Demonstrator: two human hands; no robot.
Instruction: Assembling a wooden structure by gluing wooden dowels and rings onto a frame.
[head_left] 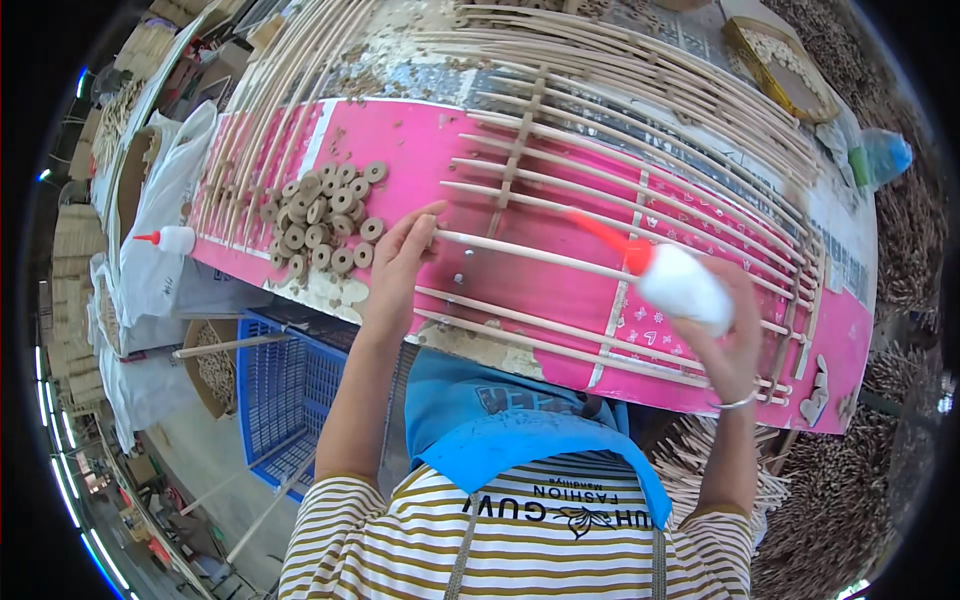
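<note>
My left hand is closed around the near-left end of a pale wooden stick. In my right hand is a white squeeze bottle, tilted with its long red nozzle pointing up and left over the sticks; the nozzle is blurred, and I cannot tell whether it touches one. Several more sticks lie side by side across a crossbar beyond the held one. Two sticks lie closer to me. A heap of small brown rings with centre holes sits left of my left hand.
A pink sheet covers much of the table. More sticks lie at the far left. A second white bottle with a red tip stands at the left edge. Below is a blue plastic basket. A yellow-rimmed tray sits far right.
</note>
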